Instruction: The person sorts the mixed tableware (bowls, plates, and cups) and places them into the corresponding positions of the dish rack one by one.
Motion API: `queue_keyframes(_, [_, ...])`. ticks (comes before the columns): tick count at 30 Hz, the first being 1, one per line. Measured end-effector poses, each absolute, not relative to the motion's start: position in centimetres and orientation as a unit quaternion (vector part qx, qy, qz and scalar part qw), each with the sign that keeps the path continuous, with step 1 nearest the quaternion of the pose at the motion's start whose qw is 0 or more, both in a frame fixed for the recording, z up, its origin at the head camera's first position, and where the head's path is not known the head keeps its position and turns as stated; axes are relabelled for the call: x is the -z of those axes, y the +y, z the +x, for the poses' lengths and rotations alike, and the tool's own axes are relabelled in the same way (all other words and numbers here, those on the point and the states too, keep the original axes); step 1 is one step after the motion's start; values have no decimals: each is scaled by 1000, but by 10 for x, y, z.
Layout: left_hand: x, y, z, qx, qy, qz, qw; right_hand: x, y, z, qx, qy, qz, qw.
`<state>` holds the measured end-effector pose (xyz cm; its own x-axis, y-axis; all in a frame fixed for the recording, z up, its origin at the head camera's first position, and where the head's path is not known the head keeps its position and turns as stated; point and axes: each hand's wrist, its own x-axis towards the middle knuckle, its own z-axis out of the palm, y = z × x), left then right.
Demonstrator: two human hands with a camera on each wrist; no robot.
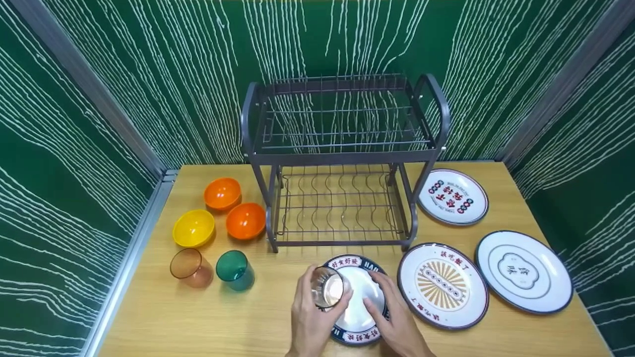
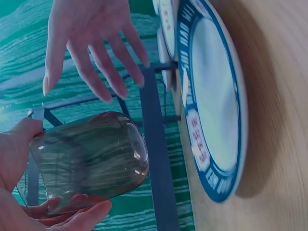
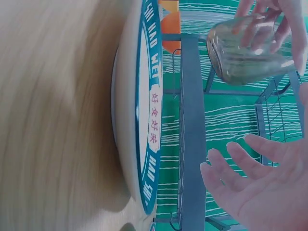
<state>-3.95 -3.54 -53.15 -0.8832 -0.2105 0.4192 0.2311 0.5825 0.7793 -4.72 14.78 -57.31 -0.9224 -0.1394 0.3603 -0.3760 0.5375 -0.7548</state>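
Observation:
My left hand point(image 1: 313, 312) grips a clear greyish drinking glass point(image 1: 327, 287), thumb on one side and fingers round the other. It is held above a round white plate point(image 1: 355, 312) with a dark blue lettered rim, which lies on the table. In the left wrist view the glass point(image 2: 91, 161) is tilted and the plate point(image 2: 216, 96) stands apart from it. My right hand point(image 1: 397, 317) hovers over the plate's right side, fingers spread and relaxed, holding nothing. The right wrist view shows that hand point(image 3: 255, 178) beside the glass point(image 3: 250, 50) with a gap between them.
A dark two-tier dish rack point(image 1: 342, 158) stands behind the plate. To the left are two orange bowls point(image 1: 246, 221), a yellow bowl point(image 1: 194, 228), an amber glass point(image 1: 191, 268) and a green glass point(image 1: 235, 270). Three more plates point(image 1: 443, 286) lie at the right.

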Motion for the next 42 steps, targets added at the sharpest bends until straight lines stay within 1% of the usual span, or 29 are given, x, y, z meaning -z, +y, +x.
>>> queue_keyframes(2, [529, -31, -37, 470, -853, -10, 227, 573, 146, -47, -479, -853, 157, 135])
queue_keyframes(6, [527, -23, -34, 506, -835, -27, 213, 568, 143, -47, -522, -829, 164, 116])
queue_keyframes(11, [529, -15, -33, 530, -817, -50, 222, 564, 138, -45, -573, -799, 162, 84])
queue_keyframes(18, [528, -8, -30, 530, -820, -60, 209, 563, 133, -41, -632, -765, 123, 33])
queue_keyframes(22, [529, -6, -29, 513, -827, -61, 221, 563, 133, -40, -660, -744, 104, 2])
queue_keyframes(26, [529, -5, -29, 506, -830, -58, 227, 562, 134, -40, -690, -715, 105, -36])
queue_keyframes(32, [529, -4, -28, 509, -833, -43, 213, 557, 133, -41, -775, -614, 110, -102])
queue_keyframes(36, [527, -4, -28, 536, -820, -40, 197, 555, 132, -41, -825, -537, 117, -128])
queue_keyframes(42, [524, -3, -29, 563, -798, -65, 208, 558, 136, -42, -887, -407, 142, -168])
